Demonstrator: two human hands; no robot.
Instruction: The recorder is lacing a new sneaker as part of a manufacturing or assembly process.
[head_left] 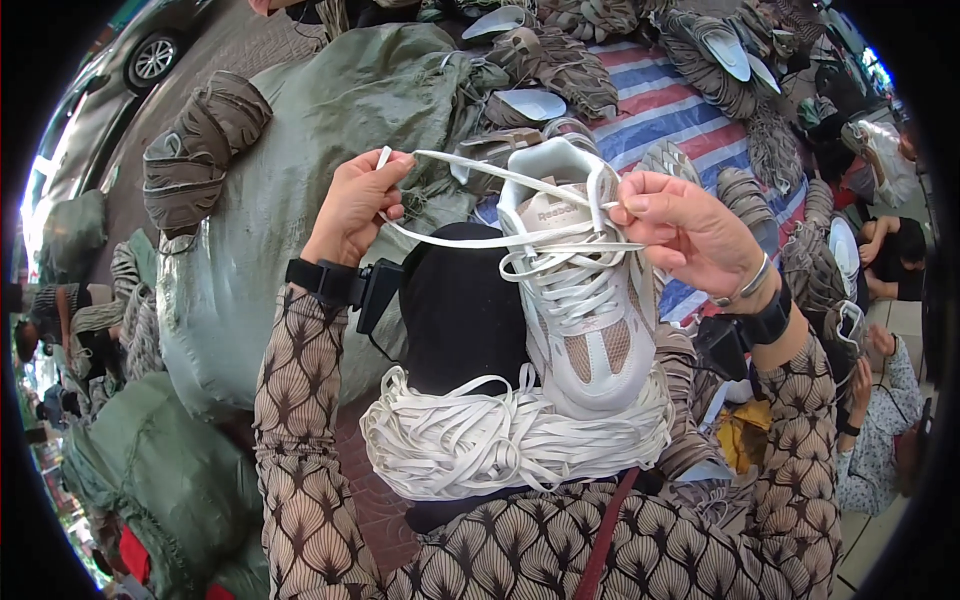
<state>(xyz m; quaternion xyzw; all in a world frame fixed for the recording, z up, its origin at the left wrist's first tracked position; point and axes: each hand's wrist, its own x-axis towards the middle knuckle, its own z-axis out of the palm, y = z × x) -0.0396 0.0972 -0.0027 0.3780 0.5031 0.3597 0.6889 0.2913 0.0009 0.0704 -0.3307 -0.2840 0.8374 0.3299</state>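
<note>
A cream and beige sneaker [588, 290] stands with its toe toward me, its lower eyelets threaded with a white shoelace [470, 241]. My left hand [358, 200] is closed on the lace, away to the left of the shoe, and two strands run from it across to the sneaker's collar. Beside the top eyelets my right hand [690, 228] pinches the lace at the shoe's right edge. The sneaker's toe rests over a thick bundle of white shoelaces [500, 435] across my lap. Behind the shoe's left side is a black rounded object [465, 300].
Large green sacks [250, 290] fill the left side, with a bundle of brown shoe parts [205, 145] on top. More stacked shoe uppers [560, 70] lie on a striped tarp [670, 110] ahead. Other people sit at the right; a car [120, 75] is at far left.
</note>
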